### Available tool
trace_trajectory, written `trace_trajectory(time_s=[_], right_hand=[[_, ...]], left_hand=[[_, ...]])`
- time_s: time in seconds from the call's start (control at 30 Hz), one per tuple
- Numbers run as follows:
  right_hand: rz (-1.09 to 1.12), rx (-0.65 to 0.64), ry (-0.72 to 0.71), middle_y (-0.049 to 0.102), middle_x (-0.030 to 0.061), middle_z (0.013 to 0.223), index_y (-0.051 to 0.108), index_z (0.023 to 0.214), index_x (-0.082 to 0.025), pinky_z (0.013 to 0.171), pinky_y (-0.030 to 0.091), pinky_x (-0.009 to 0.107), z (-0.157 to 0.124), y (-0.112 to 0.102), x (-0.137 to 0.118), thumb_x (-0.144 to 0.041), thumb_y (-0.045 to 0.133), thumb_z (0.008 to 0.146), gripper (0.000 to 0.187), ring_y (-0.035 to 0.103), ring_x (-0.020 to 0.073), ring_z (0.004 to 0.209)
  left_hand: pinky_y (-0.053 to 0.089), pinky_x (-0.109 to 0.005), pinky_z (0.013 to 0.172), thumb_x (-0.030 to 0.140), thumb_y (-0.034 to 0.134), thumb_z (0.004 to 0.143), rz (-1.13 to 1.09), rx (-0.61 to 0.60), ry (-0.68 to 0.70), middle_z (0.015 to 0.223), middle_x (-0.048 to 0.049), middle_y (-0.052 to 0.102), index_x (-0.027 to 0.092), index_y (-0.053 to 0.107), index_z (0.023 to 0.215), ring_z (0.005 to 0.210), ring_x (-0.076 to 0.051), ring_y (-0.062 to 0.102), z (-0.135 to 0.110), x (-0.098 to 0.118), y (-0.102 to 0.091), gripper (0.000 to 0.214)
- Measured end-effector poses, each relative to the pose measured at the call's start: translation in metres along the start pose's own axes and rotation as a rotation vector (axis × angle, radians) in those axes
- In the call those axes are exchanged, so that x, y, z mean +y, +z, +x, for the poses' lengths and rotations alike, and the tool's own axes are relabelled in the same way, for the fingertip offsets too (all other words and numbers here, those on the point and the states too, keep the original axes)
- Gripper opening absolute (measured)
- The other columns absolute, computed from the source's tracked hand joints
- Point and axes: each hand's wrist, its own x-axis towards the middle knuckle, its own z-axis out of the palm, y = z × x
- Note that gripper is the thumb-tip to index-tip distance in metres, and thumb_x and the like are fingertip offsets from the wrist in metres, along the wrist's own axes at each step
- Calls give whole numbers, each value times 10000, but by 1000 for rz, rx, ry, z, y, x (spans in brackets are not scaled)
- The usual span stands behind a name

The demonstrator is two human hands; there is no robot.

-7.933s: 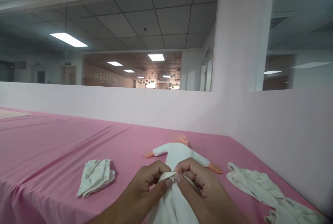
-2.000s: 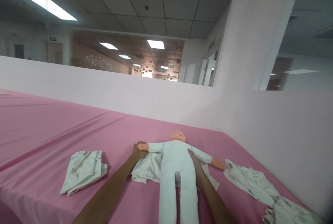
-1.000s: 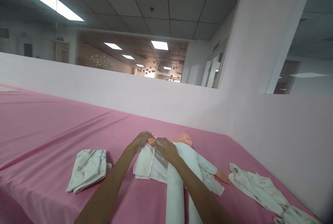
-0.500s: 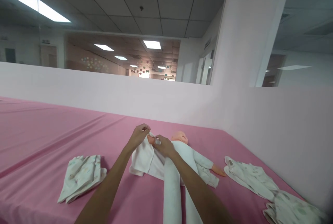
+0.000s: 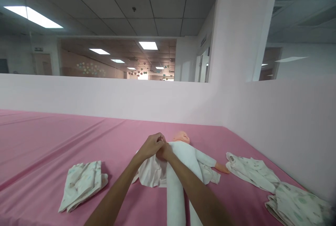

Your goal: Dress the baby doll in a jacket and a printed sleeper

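Note:
A baby doll [image 5: 181, 152] with a white cloth body lies on its back, its head at the far side and its legs toward me. Beneath it is spread a pale baby shirt [image 5: 152, 175], with one printed sleeve [image 5: 211, 175] showing under the doll's arm on the right. My left hand [image 5: 153, 145] is closed, fingers pinched at the shirt beside the doll's shoulder. Close against it, my right hand [image 5: 163, 152] is curled shut. Both hands cover the doll's other forearm, so what my right fingers grip is hidden.
A folded printed cloth [image 5: 82, 184] lies to the left on the pink sheet [image 5: 126, 198]. To the right are a printed baby garment [image 5: 253, 175] and another printed cloth [image 5: 296, 203]. A white wall [image 5: 131, 98] with windows borders the far side and the right.
My left hand has moved right and come together with my right hand. The doll's small hand, visible before, is now covered. The shirt's left part has been drawn in and bunched.

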Motion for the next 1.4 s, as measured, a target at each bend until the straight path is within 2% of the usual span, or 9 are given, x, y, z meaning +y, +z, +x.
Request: trace_trajectory(time_s=[0.17,0.37,0.63,0.83,0.93,1.1,1.2,1.3,1.4], right_hand=[[-15,42,9,701,67,1073,663,1101,-264,744,453,284,3,-20,21,-201,485,846,318,653,225,980],[-57,86,68,699,107,1019,686,1009,-214,705,415,298,5,-35,43,-125,448,805,326,645,245,925],[-92,83,38,703,72,973,687,944,-216,650,352,262,4,-36,50,-77,456,779,317,627,195,858],[-123,99,46,705,93,943,689,935,-194,715,357,284,0,-35,52,-62,467,780,302,621,214,910],[-124,110,56,706,107,936,691,935,-186,758,363,306,-1,-34,52,-59,461,786,302,619,228,930],[-90,120,38,709,97,924,691,952,-190,827,364,331,-10,-31,49,-78,461,820,289,610,235,953],[-55,158,14,685,75,1092,630,1157,-225,915,353,328,-32,-34,58,-176,473,879,323,570,225,1068],[-19,263,88,604,103,1261,559,1249,-195,980,330,319,-74,-40,91,-264,411,941,348,515,218,1165],[11,310,381,654,127,1099,628,1075,-158,843,392,316,-131,-46,140,-286,390,941,301,590,234,1010]], left_hand=[[453,-254,658,292,538,807,-125,-148,-166,1033,-15,586,236,515,1152,751,-139,566,-32,-12,-15,351],[484,-305,770,269,616,727,14,-387,-364,1158,-61,618,245,423,1371,978,-232,607,-86,-48,-23,673],[427,-329,656,348,428,900,694,67,-579,1088,-128,614,158,495,1180,913,-284,642,-93,-108,-17,346],[438,-346,681,147,327,927,1036,-102,-495,1015,-126,630,151,544,1048,926,-281,637,-79,-129,-22,249],[441,-351,666,40,271,900,1178,-41,-430,1059,-171,624,124,559,1058,979,-294,615,-78,-135,-23,339],[449,-378,699,99,289,912,1131,-99,-445,1064,-174,619,146,535,1111,971,-303,612,-85,-130,-24,320],[447,-386,738,193,341,907,996,-186,-476,1079,-139,612,171,506,1133,975,-288,608,-89,-115,-26,281],[437,-362,735,272,343,918,862,-166,-428,1079,-111,608,197,501,1125,960,-262,605,-85,-90,-26,271],[437,-336,709,351,310,946,738,-95,-337,1062,-85,621,214,501,1103,894,-229,609,-63,-53,-14,282]])
